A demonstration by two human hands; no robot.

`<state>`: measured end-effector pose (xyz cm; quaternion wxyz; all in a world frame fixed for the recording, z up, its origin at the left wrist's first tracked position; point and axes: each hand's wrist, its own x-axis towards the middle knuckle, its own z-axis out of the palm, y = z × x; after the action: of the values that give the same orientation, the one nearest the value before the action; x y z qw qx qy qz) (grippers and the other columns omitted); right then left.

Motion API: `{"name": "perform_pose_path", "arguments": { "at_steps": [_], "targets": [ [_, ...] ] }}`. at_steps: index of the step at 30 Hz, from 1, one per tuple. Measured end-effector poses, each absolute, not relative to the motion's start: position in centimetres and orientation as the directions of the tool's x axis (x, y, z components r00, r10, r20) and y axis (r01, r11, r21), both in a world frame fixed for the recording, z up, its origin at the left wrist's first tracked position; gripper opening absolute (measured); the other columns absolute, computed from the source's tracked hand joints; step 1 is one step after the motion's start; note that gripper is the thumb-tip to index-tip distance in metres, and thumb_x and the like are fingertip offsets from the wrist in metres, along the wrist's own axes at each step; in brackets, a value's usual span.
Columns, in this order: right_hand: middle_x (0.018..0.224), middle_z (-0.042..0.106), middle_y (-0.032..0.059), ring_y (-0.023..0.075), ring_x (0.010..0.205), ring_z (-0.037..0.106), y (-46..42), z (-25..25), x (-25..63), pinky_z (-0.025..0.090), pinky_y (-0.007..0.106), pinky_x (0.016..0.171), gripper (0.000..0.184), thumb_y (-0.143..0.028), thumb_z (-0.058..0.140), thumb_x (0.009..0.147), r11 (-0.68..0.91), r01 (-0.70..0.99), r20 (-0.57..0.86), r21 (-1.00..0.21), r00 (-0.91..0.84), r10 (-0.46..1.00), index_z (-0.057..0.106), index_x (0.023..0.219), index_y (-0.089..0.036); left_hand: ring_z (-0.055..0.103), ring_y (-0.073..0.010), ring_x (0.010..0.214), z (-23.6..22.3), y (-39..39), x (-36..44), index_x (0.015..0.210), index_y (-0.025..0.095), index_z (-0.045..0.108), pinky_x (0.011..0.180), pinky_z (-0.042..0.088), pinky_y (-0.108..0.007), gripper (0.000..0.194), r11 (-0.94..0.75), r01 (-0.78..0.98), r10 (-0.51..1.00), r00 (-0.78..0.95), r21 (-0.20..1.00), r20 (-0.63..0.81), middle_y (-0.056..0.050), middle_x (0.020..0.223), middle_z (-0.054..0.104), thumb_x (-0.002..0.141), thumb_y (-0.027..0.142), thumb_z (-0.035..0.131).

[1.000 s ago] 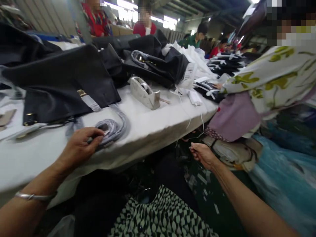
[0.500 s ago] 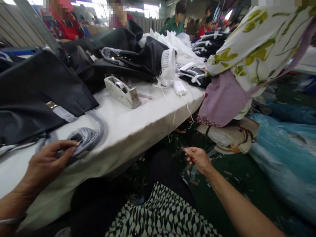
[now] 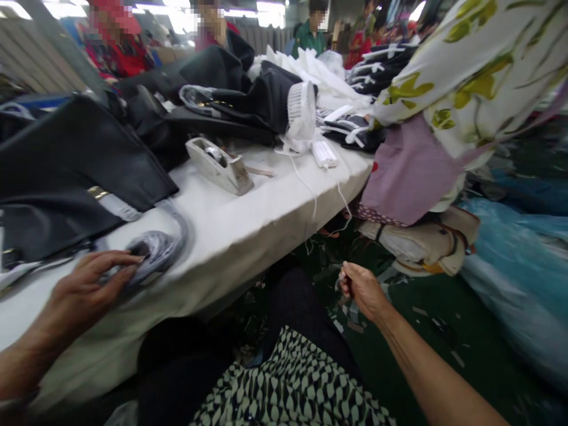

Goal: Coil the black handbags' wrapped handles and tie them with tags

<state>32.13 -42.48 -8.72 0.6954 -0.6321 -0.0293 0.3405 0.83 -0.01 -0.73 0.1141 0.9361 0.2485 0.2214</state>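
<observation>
My left hand [image 3: 95,284] is at the near edge of the table, thumb and fingertips pinched on the plastic-wrapped bag strap [image 3: 155,248], which lies coiled there. The strap curves up to a black bag [image 3: 80,177] lying on the table, which has a wrapped tab with a gold-coloured fitting. Away from the table's edge, above the floor, my right hand [image 3: 361,287] is closed with the fingertips pinched together. A small pale bit shows at its fingers, too blurred to name. A grey tape dispenser [image 3: 219,165] stands beyond the strap.
A white fan [image 3: 302,112] and a white power block [image 3: 325,155] with a dangling cord are on the white-covered table [image 3: 222,219]. More black bags [image 3: 261,97] lie behind. A co-worker's floral sleeve [image 3: 408,89] reaches in at right, near blue plastic [image 3: 519,260] on the scrap-strewn floor.
My right hand has moved slightly right, and its fingers have curled in more. The left hand keeps its pinch at the coiled strap. The view has shifted a little.
</observation>
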Motion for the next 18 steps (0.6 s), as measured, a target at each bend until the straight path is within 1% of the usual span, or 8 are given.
{"name": "perform_pose_path", "arguments": {
  "at_steps": [3, 6, 9, 11, 13, 15, 16, 18],
  "targets": [
    [0.063, 0.055, -0.0004, 0.0100, 0.053, 0.050, -41.0, -7.6, 30.8, 0.043, 0.020, 0.045, 0.045, -0.056, 0.077, 0.065, -0.088, -0.410, -0.381, -0.908, 0.718, 0.583, 0.059, 0.068, -0.015, 0.058, -0.0197, 0.092, 1.2, -2.5, 2.0, 0.091, 0.023, 0.063, 0.088, 0.046, -0.035, 0.019, -0.854, 0.351, 0.500, 0.756, 0.383, 0.423, 0.001, 0.093, 0.065, 0.086, 0.038, 0.053],
    [0.067, 0.061, 0.0040, 0.0150, 0.061, 0.056, -38.5, -7.9, 29.9, 0.049, 0.024, 0.051, 0.044, -0.056, 0.079, 0.061, -0.167, -0.366, -0.383, -0.915, 0.666, 0.640, 0.066, 0.070, -0.014, 0.058, -0.0211, 0.094, 2.4, -2.4, 2.4, 0.091, 0.018, 0.064, 0.089, 0.046, -0.036, 0.016, -0.848, 0.386, 0.524, 0.719, 0.364, 0.457, -0.006, 0.095, 0.067, 0.085, 0.030, 0.054],
    [0.067, 0.063, 0.0053, 0.0158, 0.060, 0.056, -35.1, -6.9, 27.8, 0.049, 0.024, 0.052, 0.044, -0.058, 0.076, 0.064, -0.180, -0.293, -0.327, -0.939, 0.600, 0.730, 0.068, 0.071, -0.015, 0.057, -0.0215, 0.096, 3.8, -3.6, 2.0, 0.097, 0.017, 0.063, 0.089, 0.046, -0.037, 0.016, -0.837, 0.442, 0.542, 0.593, 0.323, 0.595, -0.007, 0.095, 0.065, 0.086, 0.027, 0.056],
    [0.065, 0.062, 0.0044, 0.0142, 0.058, 0.055, -32.8, -4.9, 25.4, 0.048, 0.023, 0.052, 0.043, -0.059, 0.071, 0.069, -0.164, -0.240, -0.272, -0.957, 0.540, 0.796, 0.068, 0.072, -0.016, 0.057, -0.0204, 0.095, 4.4, -6.2, 1.8, 0.097, 0.018, 0.063, 0.089, 0.046, -0.035, 0.015, -0.830, 0.406, 0.555, 0.549, 0.381, 0.624, -0.006, 0.094, 0.064, 0.088, 0.026, 0.056],
    [0.065, 0.061, 0.0039, 0.0133, 0.058, 0.054, -30.6, -2.7, 22.8, 0.047, 0.022, 0.052, 0.043, -0.059, 0.068, 0.074, -0.129, -0.189, -0.204, -0.973, 0.456, 0.866, 0.069, 0.073, -0.016, 0.058, -0.0193, 0.094, 4.3, -9.6, 1.7, 0.097, 0.018, 0.064, 0.088, 0.045, -0.033, 0.014, -0.797, 0.325, 0.594, 0.575, 0.510, 0.562, -0.006, 0.094, 0.064, 0.089, 0.027, 0.056],
    [0.066, 0.061, 0.0035, 0.0129, 0.060, 0.055, -28.6, -1.1, 20.7, 0.047, 0.022, 0.054, 0.041, -0.057, 0.064, 0.078, -0.073, -0.171, -0.134, -0.983, 0.376, 0.917, 0.069, 0.076, -0.016, 0.058, -0.0189, 0.093, 3.4, -12.7, 1.6, 0.095, 0.017, 0.066, 0.087, 0.045, -0.032, 0.015, -0.693, 0.277, 0.661, 0.615, 0.666, 0.431, -0.006, 0.093, 0.064, 0.089, 0.028, 0.057],
    [0.067, 0.061, 0.0032, 0.0126, 0.060, 0.055, -27.7, -0.6, 19.8, 0.047, 0.021, 0.054, 0.040, -0.055, 0.063, 0.081, -0.045, -0.183, -0.107, -0.982, 0.350, 0.931, 0.068, 0.078, -0.016, 0.059, -0.0185, 0.091, 2.7, -14.1, 1.5, 0.093, 0.017, 0.067, 0.085, 0.045, -0.031, 0.016, -0.605, 0.267, 0.706, 0.616, 0.750, 0.350, -0.006, 0.092, 0.065, 0.089, 0.029, 0.058],
    [0.068, 0.061, 0.0026, 0.0117, 0.060, 0.055, -26.5, -0.3, 18.6, 0.047, 0.021, 0.055, 0.037, -0.052, 0.061, 0.084, -0.011, -0.245, -0.089, -0.969, 0.309, 0.947, 0.068, 0.080, -0.016, 0.060, -0.0170, 0.083, 1.0, -16.2, 1.4, 0.090, 0.016, 0.067, 0.078, 0.046, -0.029, 0.018, -0.340, 0.219, 0.800, 0.579, 0.915, 0.159, -0.006, 0.087, 0.067, 0.088, 0.032, 0.059]
  ]
}}
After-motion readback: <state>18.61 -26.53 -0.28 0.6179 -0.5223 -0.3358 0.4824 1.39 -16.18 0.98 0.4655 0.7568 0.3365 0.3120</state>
